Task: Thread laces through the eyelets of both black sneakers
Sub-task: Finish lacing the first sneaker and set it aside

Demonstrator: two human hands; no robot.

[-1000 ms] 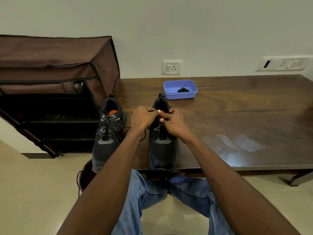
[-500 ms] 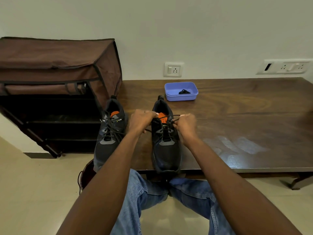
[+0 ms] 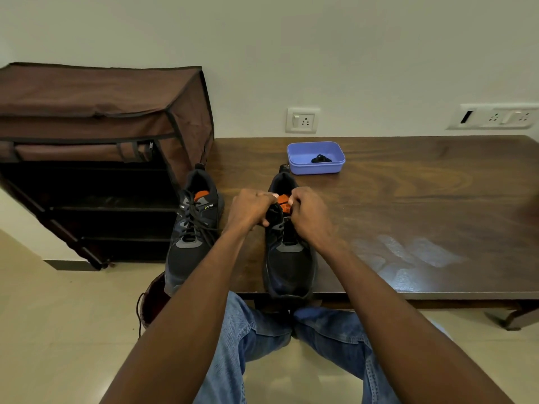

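Two black sneakers with orange tongue tabs stand on the near edge of the dark wooden table [image 3: 408, 205], toes toward me. The left sneaker [image 3: 194, 237] has black laces crossed through its eyelets. Over the tongue of the right sneaker [image 3: 288, 258] both hands meet. My left hand [image 3: 250, 208] and my right hand [image 3: 309, 212] each have fingers curled, pinching the black lace at the shoe's top eyelets. The lace itself is mostly hidden under the fingers.
A purple plastic tray [image 3: 316, 157] holding a small black bundle sits behind the right sneaker. A brown fabric shoe rack [image 3: 96, 158] stands left of the table. Wall sockets [image 3: 302, 120] are behind. My jeans-clad knees [image 3: 262, 339] are under the table edge.
Half a second ago my hands were spread apart, pulling the lace taut to both sides. They have come back together over the right sneaker's tongue.
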